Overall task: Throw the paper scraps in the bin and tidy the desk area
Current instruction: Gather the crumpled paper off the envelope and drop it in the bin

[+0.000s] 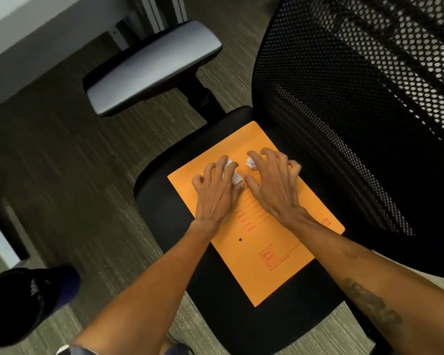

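Observation:
An orange file folder (262, 252) with red print lies flat on the black seat of an office chair (164, 201). On its far half lie white paper scraps. My left hand (217, 188) is clawed over one white scrap (231, 172), its fingers curled around it. My right hand (274, 180) is spread with bent fingers just right of it, its fingertips touching a small crumpled scrap (251, 163). Both palms face down, close together above the folder.
The chair's black mesh backrest (356, 98) rises at the right, and a grey armrest (151, 67) sticks out at upper left. Striped grey carpet (75, 162) surrounds the chair. My dark shoe (23, 301) is at lower left. A pale desk edge (23, 34) runs along the top left.

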`<state>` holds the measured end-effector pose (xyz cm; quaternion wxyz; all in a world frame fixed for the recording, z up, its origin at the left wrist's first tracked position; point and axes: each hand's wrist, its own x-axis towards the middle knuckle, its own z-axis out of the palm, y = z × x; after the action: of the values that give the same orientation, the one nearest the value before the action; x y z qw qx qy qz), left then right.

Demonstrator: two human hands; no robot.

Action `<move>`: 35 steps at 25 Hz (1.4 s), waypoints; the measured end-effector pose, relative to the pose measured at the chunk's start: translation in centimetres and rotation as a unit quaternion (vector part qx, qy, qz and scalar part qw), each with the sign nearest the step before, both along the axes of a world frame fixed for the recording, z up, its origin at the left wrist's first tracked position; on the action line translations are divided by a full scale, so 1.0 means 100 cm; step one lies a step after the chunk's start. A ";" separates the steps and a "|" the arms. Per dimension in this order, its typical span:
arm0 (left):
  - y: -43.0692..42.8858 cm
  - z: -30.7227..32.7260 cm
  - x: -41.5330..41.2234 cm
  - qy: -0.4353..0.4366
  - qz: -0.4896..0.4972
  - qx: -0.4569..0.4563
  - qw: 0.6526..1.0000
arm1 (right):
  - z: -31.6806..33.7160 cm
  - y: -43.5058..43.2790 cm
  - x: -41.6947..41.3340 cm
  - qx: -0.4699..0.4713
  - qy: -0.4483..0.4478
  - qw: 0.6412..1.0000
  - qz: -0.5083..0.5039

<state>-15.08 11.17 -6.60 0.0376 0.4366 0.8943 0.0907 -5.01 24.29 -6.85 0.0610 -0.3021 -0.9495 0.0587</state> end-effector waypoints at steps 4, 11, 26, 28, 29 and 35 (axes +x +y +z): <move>0.000 -0.001 0.000 0.015 0.016 -0.011 1.000 | -0.001 0.008 0.000 0.038 -0.039 0.998 -0.017; 0.007 -0.011 0.001 0.055 -0.004 -0.061 0.997 | -0.018 0.005 -0.005 0.004 -0.040 0.999 0.024; 0.004 0.024 -0.005 -0.197 0.045 0.030 0.979 | 0.000 -0.021 0.001 -0.232 0.103 0.967 -0.007; -0.004 0.036 -0.006 -0.262 0.127 0.084 0.953 | 0.008 -0.031 -0.005 -0.255 0.121 0.959 -0.036; -0.009 0.041 -0.008 -0.275 0.153 0.100 0.944 | 0.013 -0.038 -0.010 -0.262 0.125 0.956 -0.044; -0.073 0.063 -0.032 -0.248 0.213 0.134 0.936 | 0.042 -0.094 -0.048 -0.322 0.132 0.937 -0.039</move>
<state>-18.25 3.87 -0.27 0.1794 0.2006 0.9081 0.3207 -9.82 14.89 -2.69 0.0870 -0.3323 -0.8504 0.3984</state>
